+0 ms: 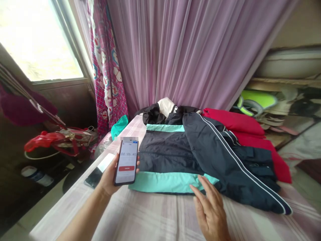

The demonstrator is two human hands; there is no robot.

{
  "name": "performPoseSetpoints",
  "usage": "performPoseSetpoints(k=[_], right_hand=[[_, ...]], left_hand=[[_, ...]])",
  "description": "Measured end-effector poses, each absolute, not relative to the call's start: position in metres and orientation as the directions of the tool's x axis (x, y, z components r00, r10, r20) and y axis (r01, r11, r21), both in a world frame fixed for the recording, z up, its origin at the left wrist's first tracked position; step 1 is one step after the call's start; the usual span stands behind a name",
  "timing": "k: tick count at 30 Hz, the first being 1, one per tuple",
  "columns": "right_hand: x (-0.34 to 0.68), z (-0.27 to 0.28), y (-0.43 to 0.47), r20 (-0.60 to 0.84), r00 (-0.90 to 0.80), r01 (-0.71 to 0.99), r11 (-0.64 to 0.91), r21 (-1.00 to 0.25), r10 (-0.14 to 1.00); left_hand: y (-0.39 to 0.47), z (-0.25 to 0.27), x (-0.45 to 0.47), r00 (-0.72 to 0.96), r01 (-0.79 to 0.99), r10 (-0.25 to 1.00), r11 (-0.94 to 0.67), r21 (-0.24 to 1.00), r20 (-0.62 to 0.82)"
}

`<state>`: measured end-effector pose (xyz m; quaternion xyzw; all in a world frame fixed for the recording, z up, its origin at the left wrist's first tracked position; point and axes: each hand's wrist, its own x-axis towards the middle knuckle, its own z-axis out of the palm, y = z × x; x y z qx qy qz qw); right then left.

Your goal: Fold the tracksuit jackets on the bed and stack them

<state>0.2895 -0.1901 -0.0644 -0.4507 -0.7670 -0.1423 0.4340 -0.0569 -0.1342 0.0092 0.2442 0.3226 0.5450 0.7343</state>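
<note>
My left hand [108, 176] holds a smartphone [126, 161] upright; its screen shows a running timer and a red button. My right hand [210, 209] lies flat and open on the table, fingertips touching the lower edge of a dark navy jacket [175, 154] with teal bands. The jacket lies spread on the pink checked tablecloth [150, 217], one white-striped sleeve [238, 170] folded across to the right. A red garment [250, 130] lies under and behind it.
A second phone [99, 170] lies flat on the table's left edge. A teal cloth [119, 125] sits near the curtain [188, 50]. Left of the table are a red bag [62, 139] and a window [37, 40]; cluttered shelves [281, 100] stand at right.
</note>
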Motion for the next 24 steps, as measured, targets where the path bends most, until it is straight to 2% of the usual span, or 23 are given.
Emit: performPoseSetpoints(k=[2,4,5,6,7,9,11,14,18,24], right_hand=[[0.292,-0.070,-0.195,0.793,-0.231,0.818,0.554,-0.156,0.564],[0.293,-0.074,-0.199,0.791,-0.233,0.823,0.549,-0.149,0.565],[0.293,-0.075,-0.201,0.792,-0.231,0.825,0.546,-0.148,0.565],[0.292,-0.076,-0.202,0.795,-0.229,0.826,0.544,-0.146,0.561],[0.292,-0.077,-0.203,0.797,-0.228,0.827,0.544,-0.144,0.559],[0.291,-0.078,-0.205,0.801,-0.231,0.827,0.546,-0.137,0.552],[0.292,-0.078,-0.205,0.804,-0.239,0.825,0.550,-0.128,0.545],[0.296,-0.080,-0.205,0.811,-0.239,0.829,0.547,-0.117,0.534],[0.300,-0.082,-0.204,0.825,-0.208,0.848,0.516,-0.116,0.526],[0.306,-0.071,-0.201,0.829,-0.171,0.869,0.477,-0.128,0.533]], left_hand=[[-0.136,0.018,-0.089,0.035,-0.441,0.959,0.266,0.857,-0.280],[-0.135,0.024,-0.118,-0.138,-0.102,0.947,0.277,0.955,-0.289],[-0.133,0.025,-0.130,-0.217,0.114,0.942,0.284,0.952,-0.255],[-0.132,0.025,-0.140,-0.280,0.342,0.940,0.287,0.895,-0.194],[-0.131,0.023,-0.147,-0.320,0.552,0.940,0.287,0.783,-0.120],[-0.130,0.016,-0.154,-0.339,0.830,0.941,0.296,0.473,0.005],[-0.133,0.006,-0.152,-0.340,0.923,0.938,0.320,0.214,0.061],[-0.138,-0.003,-0.138,-0.363,0.932,0.928,0.361,0.038,0.090],[-0.142,-0.006,-0.121,-0.398,0.916,0.915,0.401,-0.032,0.067],[-0.139,-0.011,-0.120,-0.398,0.915,0.916,0.400,-0.047,0.047]])
